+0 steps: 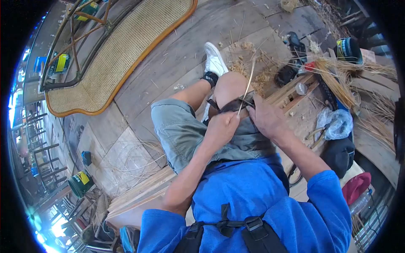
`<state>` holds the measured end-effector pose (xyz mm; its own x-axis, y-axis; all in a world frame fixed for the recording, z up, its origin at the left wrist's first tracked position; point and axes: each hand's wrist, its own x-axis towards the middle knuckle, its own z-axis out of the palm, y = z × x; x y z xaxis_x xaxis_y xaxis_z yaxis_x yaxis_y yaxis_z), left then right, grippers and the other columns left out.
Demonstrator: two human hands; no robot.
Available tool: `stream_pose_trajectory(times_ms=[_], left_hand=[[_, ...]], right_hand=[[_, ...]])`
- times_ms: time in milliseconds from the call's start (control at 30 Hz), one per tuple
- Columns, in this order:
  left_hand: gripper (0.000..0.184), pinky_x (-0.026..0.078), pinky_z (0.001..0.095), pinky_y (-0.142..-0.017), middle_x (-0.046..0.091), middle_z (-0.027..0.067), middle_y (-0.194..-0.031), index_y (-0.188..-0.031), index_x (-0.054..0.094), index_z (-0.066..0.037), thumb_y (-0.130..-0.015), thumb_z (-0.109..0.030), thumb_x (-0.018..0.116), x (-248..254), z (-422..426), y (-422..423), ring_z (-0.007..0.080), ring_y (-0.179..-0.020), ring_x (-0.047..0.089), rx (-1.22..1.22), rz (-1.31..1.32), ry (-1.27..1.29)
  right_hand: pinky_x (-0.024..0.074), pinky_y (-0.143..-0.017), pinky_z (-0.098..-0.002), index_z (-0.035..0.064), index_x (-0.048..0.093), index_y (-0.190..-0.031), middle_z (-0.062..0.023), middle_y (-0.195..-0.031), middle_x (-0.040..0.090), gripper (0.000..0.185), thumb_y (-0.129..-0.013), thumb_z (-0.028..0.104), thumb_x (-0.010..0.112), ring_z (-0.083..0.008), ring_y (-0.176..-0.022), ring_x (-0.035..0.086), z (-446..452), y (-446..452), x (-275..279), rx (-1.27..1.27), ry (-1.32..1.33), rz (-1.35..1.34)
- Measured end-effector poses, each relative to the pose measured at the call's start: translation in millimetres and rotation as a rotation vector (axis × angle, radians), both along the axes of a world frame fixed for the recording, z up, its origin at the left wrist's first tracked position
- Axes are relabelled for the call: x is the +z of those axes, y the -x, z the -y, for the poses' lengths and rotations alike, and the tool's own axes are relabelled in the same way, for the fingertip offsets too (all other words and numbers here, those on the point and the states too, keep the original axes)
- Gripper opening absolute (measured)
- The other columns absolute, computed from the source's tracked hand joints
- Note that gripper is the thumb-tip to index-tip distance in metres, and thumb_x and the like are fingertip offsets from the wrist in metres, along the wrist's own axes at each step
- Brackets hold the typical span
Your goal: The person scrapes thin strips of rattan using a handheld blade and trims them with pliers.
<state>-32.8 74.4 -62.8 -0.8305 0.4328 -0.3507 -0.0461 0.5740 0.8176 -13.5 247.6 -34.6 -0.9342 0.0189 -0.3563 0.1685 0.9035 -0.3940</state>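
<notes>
My left hand [222,130] is closed over my lap, thumb and fingers pinching the end of a thin pale rattan strip [249,82]. The strip rises past my bare knee toward the floor ahead. On the thigh just behind the knee lies a dark pad [233,105], perhaps leather or cloth. My right hand [269,119] presses at the pad's right side, its fingers curled down. What it grips there is hidden by the hand. Both hands are close together, with the strip crossing the pad between them.
A curved woven cane panel [126,46] with an orange-brown wooden rim lies at upper left. Shavings [249,63] litter the floor ahead. At right are a rattan bundle [337,82], a clear plastic bag [339,122] and a dark green can [349,49]. Another green can [81,184] stands at left.
</notes>
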Motion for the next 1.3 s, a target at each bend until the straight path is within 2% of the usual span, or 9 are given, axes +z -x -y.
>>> stream_pose_trajectory(times_ms=[267,367,433,533,600,833,1067,1167,1300], left_hand=[[0.035,0.040,0.0413,-0.056,0.051,0.0169,-0.063,-0.070,0.052,0.001,-0.091,-0.028,0.053,77,186,-149,0.0300,-0.057,0.050,0.059,0.501,0.116],[0.025,0.043,0.0411,-0.062,0.057,0.0156,-0.070,-0.075,0.058,-0.002,-0.088,-0.023,0.056,115,178,-144,0.0322,-0.066,0.057,-0.116,0.581,0.617],[0.021,0.045,0.0415,-0.066,0.060,0.0158,-0.077,-0.081,0.060,-0.002,-0.087,-0.023,0.057,92,197,-145,0.0337,-0.073,0.059,-0.106,0.103,0.644],[0.023,0.045,0.0417,-0.073,0.061,0.0180,-0.087,-0.092,0.062,-0.002,-0.087,-0.024,0.055,91,162,-89,0.0343,-0.080,0.059,0.265,-0.165,0.517],[0.028,0.045,0.0428,-0.074,0.061,0.0196,-0.089,-0.088,0.061,-0.002,-0.089,-0.028,0.052,96,114,-39,0.0353,-0.083,0.059,0.323,0.077,0.296],[0.038,0.047,0.0448,-0.064,0.060,0.0214,-0.070,-0.075,0.057,-0.001,-0.089,-0.037,0.053,21,-17,16,0.0391,-0.071,0.061,-0.019,-0.175,0.321],[0.038,0.040,0.0417,-0.057,0.049,0.0258,-0.066,-0.075,0.052,0.005,-0.090,-0.029,0.050,39,71,-48,0.0331,-0.057,0.051,-0.007,0.154,0.070],[0.038,0.038,0.0370,-0.052,0.046,0.0170,-0.058,-0.070,0.052,0.002,-0.090,-0.030,0.052,74,139,-105,0.0202,-0.052,0.045,0.007,0.316,0.207],[0.037,0.036,0.0320,-0.049,0.047,0.0079,-0.054,-0.067,0.053,-0.001,-0.088,-0.030,0.057,108,186,-164,0.0131,-0.052,0.044,0.237,0.596,-0.003]], right_hand=[[0.0482,-0.064,-0.0472,0.0040,0.044,-0.106,-0.0194,-0.081,0.062,0.030,-0.090,0.028,0.050,-0.0376,-0.075,0.061,0,2,-3,0.031,-0.053,-0.074],[0.0482,-0.065,-0.0473,0.0038,0.044,-0.106,-0.0197,-0.083,0.062,0.030,-0.090,0.028,0.050,-0.0378,-0.076,0.061,4,3,-5,0.031,-0.034,-0.097],[0.0480,-0.067,-0.0477,0.0034,0.044,-0.106,-0.0203,-0.084,0.062,0.030,-0.090,0.029,0.050,-0.0383,-0.078,0.061,5,5,-5,0.035,-0.028,-0.077],[0.0483,-0.068,-0.0476,0.0032,0.046,-0.102,-0.0206,-0.087,0.062,0.029,-0.091,0.029,0.049,-0.0384,-0.080,0.061,3,3,-3,0.028,-0.009,-0.095],[0.0484,-0.069,-0.0474,0.0032,0.046,-0.099,-0.0206,-0.087,0.061,0.028,-0.091,0.030,0.048,-0.0384,-0.081,0.061,5,3,0,0.022,0.005,-0.092],[0.0480,-0.070,-0.0478,0.0029,0.045,-0.100,-0.0206,-0.091,0.061,0.029,-0.091,0.030,0.047,-0.0386,-0.084,0.060,5,-3,3,-0.023,0.026,-0.038],[0.0479,-0.071,-0.0480,0.0029,0.046,-0.100,-0.0204,-0.090,0.062,0.029,-0.091,0.030,0.047,-0.0387,-0.084,0.060,4,4,-4,-0.047,-0.006,-0.023],[0.0479,-0.072,-0.0481,0.0030,0.046,-0.101,-0.0206,-0.090,0.062,0.029,-0.092,0.030,0.047,-0.0384,-0.086,0.060,0,6,-4,-0.040,0.003,-0.018],[0.0469,-0.074,-0.0475,0.0013,0.046,-0.104,-0.0232,-0.093,0.062,0.033,-0.091,0.031,0.048,-0.0396,-0.089,0.060,-2,7,3,-0.057,0.079,0.041]])
